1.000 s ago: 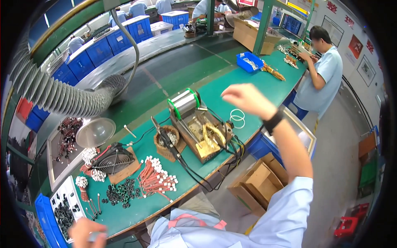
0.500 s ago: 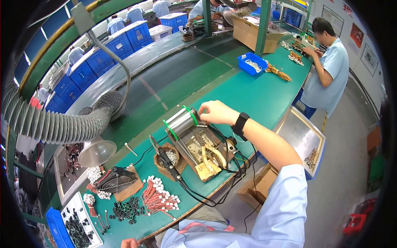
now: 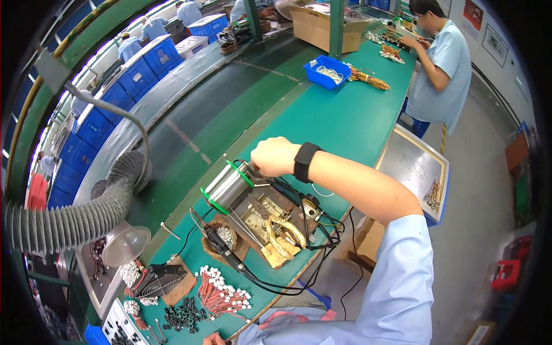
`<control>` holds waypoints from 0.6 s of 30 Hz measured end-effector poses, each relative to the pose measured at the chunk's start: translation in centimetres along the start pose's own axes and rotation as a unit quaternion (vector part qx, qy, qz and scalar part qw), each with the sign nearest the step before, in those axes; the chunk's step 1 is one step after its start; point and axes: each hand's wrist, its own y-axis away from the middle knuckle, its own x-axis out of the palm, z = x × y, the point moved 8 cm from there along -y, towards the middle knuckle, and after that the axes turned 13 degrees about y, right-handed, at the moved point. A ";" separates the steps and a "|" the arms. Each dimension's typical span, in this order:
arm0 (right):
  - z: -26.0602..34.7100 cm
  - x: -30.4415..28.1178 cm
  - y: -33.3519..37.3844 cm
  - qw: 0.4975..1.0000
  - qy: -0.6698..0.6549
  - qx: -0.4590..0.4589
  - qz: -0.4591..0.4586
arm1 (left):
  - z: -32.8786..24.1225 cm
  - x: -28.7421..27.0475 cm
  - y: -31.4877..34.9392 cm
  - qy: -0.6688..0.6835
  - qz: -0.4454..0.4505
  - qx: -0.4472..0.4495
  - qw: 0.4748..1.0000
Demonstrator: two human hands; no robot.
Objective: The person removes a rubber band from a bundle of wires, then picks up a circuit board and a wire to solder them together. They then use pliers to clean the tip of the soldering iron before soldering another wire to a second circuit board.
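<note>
My right hand point(image 3: 275, 157) is closed, fingers curled down at the right end of a solder wire spool point(image 3: 226, 185) with green rims. A dark piece shows at its fingertips, but what they grip is hidden. The spool sits at the far end of a worn metal stand point(image 3: 259, 213), where yellow-handled pliers point(image 3: 282, 234) lie. Left of the stand, a soldering iron point(image 3: 221, 242) rests across a brown bowl point(image 3: 227, 232) of small pale bits. My left hand point(image 3: 214, 339) barely shows at the lower edge, near red wires with white connectors point(image 3: 221, 293); its fingers are mostly cut off.
Black cables point(image 3: 328, 241) loop over the table's near edge. Small black parts point(image 3: 184, 315), a small fan point(image 3: 163, 280) and a ribbed grey duct point(image 3: 75, 227) are at left. Farther off stand a blue bin point(image 3: 328, 72) and a co-worker point(image 3: 443, 69) at the same table.
The view has shifted, so the table's things sit lower and mostly further left. My right hand has curled from a looser pinch into a tighter grip beside the spool.
</note>
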 end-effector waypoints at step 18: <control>0.9 2.7 -3.0 0.982 0.044 -0.058 0.172 | 13.7 -0.1 0.4 0.115 -0.010 -0.308 0.944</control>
